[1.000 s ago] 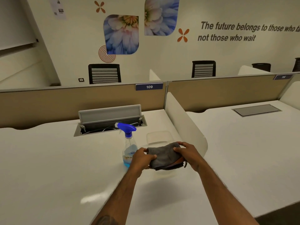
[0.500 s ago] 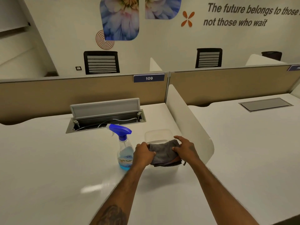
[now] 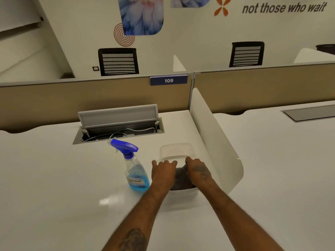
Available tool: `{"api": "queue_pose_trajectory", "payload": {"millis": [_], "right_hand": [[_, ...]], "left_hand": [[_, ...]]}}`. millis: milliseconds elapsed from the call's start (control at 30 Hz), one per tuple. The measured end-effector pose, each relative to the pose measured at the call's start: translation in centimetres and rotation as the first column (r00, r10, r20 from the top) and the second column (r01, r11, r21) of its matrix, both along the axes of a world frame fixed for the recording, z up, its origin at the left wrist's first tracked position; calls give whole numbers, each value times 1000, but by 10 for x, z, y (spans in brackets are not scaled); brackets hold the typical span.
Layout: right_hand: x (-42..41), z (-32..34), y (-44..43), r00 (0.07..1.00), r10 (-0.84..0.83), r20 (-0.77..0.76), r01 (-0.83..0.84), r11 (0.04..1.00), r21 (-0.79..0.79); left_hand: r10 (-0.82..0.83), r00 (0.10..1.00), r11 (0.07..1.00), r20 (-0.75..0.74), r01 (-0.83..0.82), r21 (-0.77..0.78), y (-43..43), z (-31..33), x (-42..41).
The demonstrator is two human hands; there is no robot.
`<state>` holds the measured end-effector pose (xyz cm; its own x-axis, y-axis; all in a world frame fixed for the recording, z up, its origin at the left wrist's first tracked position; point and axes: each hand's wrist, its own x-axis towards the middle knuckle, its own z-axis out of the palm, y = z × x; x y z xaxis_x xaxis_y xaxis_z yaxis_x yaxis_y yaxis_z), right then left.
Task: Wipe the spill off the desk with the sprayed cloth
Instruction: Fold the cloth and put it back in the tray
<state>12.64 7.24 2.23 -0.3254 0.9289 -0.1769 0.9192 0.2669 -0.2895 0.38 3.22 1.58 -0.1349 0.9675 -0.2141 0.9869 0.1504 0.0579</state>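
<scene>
The cloth (image 3: 181,175) is dark grey and bunched, lying under both my palms; only a strip of it shows between my left hand (image 3: 164,173) and my right hand (image 3: 198,171). The desk (image 3: 54,187) is white and glossy, spreading out flat to either side of my grip. I cannot make out the spill.

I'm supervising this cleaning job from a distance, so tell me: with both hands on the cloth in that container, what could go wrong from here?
The spray bottle stands upright right beside the left hand; a sideways pull could knock it over. The grey cloth sits low in the clear container, held by both hands, right hand included, so lifting it may drag the light container along. The open cable tray lies behind, and stray spray or drips could reach its wires.
</scene>
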Motion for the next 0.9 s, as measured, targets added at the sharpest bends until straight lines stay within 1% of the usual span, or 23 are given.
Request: {"api": "queue_pose_trajectory", "payload": {"millis": [100,267,400,467,633,733,767,800,833,867,900], "right_hand": [[-3,-7,2,996,53,75,-53,999,3],[-9,-15,7,960,146,239,-155,988,19],[-12,-24,6,854,197,481,-278,955,103],[-14,-28,6,822,204,531,-303,947,107],[-16,-34,12,813,219,540,-319,943,98],[-14,-35,12,831,228,507,-315,945,91],[-14,-30,10,847,222,483,-309,945,107],[-14,-25,9,879,210,428,-298,942,151],[-13,-17,9,907,202,370,-274,949,154],[-12,-15,11,934,177,309,-246,948,201],[-12,-10,12,961,159,227,-208,955,212]], "left_hand": [[-62,991,996,-120,54,-66,3,-6,2],[-108,968,990,-226,84,-111,5,-16,2],[-150,940,984,-307,112,-135,5,-23,0],[-155,931,983,-332,111,-147,7,-27,0],[-188,904,974,-383,123,-188,11,-30,0],[-171,925,980,-338,124,-156,10,-30,0],[-158,937,984,-311,123,-130,8,-29,-1],[-145,947,988,-285,123,-95,6,-28,-1],[-131,955,991,-264,120,-56,3,-26,-2],[-120,961,993,-248,118,-23,-1,-23,-3],[-110,966,993,-232,114,4,-5,-18,-5]]}}
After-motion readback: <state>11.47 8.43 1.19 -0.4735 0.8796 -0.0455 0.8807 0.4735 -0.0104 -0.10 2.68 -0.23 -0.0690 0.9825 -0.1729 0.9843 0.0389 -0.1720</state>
